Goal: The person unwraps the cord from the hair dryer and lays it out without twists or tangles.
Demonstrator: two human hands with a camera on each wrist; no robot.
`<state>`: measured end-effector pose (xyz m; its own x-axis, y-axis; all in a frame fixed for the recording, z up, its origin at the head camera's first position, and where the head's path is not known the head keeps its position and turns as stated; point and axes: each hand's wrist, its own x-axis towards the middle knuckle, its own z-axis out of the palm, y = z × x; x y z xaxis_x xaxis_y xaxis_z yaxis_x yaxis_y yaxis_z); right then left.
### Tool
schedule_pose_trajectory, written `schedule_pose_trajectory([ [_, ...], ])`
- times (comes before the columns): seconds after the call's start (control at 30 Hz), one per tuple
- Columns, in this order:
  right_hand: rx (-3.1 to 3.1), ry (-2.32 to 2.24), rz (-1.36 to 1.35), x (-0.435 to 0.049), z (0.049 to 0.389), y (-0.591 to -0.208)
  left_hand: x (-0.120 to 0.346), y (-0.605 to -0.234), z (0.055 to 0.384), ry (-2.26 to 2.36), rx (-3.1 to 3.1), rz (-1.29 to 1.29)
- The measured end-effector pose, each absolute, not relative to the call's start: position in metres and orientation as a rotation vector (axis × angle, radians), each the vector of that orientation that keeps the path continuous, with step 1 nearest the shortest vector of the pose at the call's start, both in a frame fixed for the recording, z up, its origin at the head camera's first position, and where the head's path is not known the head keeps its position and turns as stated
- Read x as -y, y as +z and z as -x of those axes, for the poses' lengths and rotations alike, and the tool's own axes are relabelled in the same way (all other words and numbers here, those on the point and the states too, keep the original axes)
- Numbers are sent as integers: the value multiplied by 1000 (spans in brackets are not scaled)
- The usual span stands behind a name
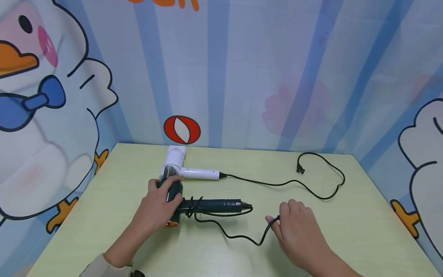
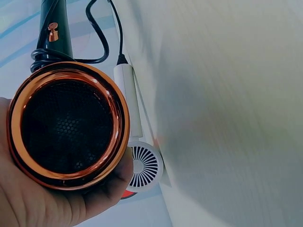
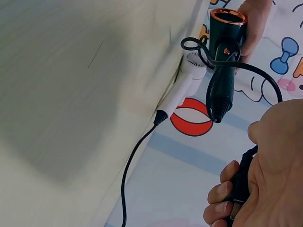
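Note:
My left hand [image 1: 155, 209] grips the barrel of a dark green hair dryer [image 1: 221, 206], its handle pointing right. In the left wrist view, a copper rim [image 2: 120, 124] circles the dryer's dark mesh end. Part of the black cord [image 1: 238, 236] winds round the handle near the barrel; a loose stretch runs in a bend to my right hand [image 1: 301, 234]. Seen from the right wrist, curled fingers hold the cord's black plug [image 3: 240, 182], partly hidden in the palm. Behind the green dryer lies a white hair dryer [image 1: 200, 174], its near end partly covered by my left hand.
The white dryer's black cord [image 1: 263, 183] trails right and loops back to its plug [image 1: 300, 168] near the table's far edge. A pale table [image 1: 346, 231] carries everything. Behind it hangs a blue striped backdrop [image 1: 242, 77] with cartoon ducks.

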<state>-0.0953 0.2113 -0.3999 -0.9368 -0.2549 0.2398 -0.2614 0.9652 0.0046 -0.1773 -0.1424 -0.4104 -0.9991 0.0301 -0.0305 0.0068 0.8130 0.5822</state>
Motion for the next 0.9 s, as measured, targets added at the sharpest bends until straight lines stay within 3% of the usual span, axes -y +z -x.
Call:
schedule_pose_trajectory([
  [0.6, 2930, 405, -407, -244, 107, -408, 144, -411, 177, 956, -2926, -13],
  [0.9, 2912, 291, -476, -271, 104, -415, 147, -412, 177, 953, -2915, -6],
])
